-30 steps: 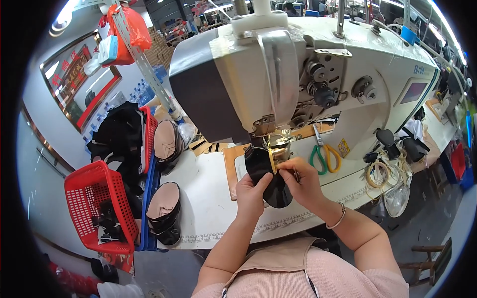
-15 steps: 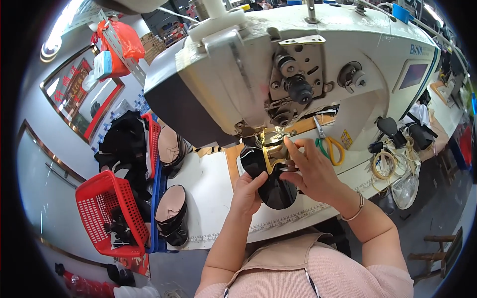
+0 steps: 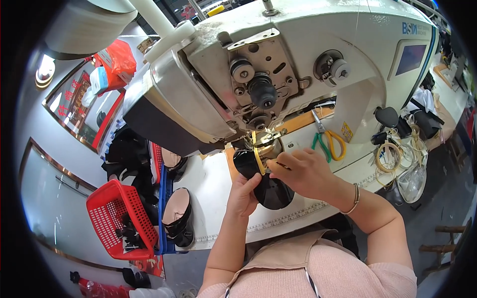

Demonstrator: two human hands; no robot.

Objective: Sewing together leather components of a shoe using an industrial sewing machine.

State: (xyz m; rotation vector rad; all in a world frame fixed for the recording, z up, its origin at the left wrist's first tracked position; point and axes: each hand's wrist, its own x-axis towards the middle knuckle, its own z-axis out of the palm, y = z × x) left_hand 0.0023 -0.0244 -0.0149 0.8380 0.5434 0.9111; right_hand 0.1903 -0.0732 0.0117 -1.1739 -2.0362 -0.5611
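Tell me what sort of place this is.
Likely a sewing workshop, perhaps for shoes: a big white sewing machine stands over the white table, scissors lie close by, and pink-lined black pieces resembling shoe parts sit at the left.

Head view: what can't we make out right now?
In the head view:
Right fingers: whether they grip anything, hidden by curled knuckles.
Black piece: underside, hidden by its upper face.
Needle tip: too small among metal parts.
Farther pink-topped piece: far end, covered by sewing machine.

We read: glossy, smooth black curved piece (image 3: 274, 192); smooth white-painted sewing machine (image 3: 298, 42); red perforated plastic basket (image 3: 140, 218); metal-bladed scissors (image 3: 323, 131), green and orange plastic handles.
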